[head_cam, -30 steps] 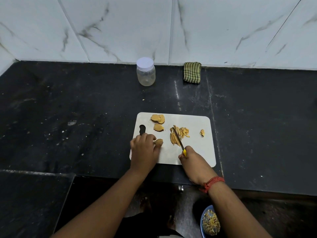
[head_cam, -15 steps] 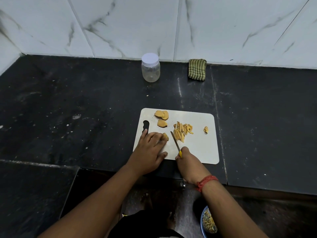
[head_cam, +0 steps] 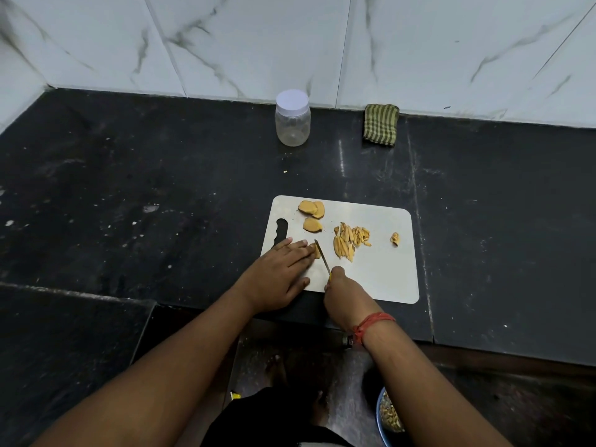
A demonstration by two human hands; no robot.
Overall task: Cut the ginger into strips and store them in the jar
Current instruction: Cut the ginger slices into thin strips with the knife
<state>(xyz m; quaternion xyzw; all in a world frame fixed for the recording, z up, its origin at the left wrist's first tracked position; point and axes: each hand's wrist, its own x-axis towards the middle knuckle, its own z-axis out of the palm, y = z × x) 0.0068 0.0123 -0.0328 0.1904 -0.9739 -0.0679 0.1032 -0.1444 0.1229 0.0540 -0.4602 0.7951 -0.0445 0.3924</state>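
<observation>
A white cutting board (head_cam: 380, 279) lies on the black stone counter (head_cam: 161, 188) near its front edge, its long axis running left to right, with the handle slot at the left end. The left hand (head_cam: 277, 275) rests flat on the board's near-left part, fingers straight and close together, pointing toward the far right, their tips pressing down a small ginger piece (head_cam: 317, 250). Just beside those fingertips stands the knife (head_cam: 322, 257): its thin blade runs from the near right up to the far left, tip pointing away from the person, edge down against the ginger piece. The right hand (head_cam: 345, 295) grips the yellow handle, fingers curled round it so that only a sliver of yellow shows.

A heap of ginger strips (head_cam: 350, 241) lies mid-board, most of them lying lengthwise front to back. Three ginger slices (head_cam: 312, 216) sit at the far-left part, two overlapping, one apart. A small scrap (head_cam: 395, 239) lies alone near the right edge.

The jar (head_cam: 293, 119) stands upright well behind the board, near the tiled wall, white lid on, clear body. I can read no label or writing on it. A striped green cloth (head_cam: 380, 124) lies folded to its right. A red thread (head_cam: 371, 324) circles the right wrist.
</observation>
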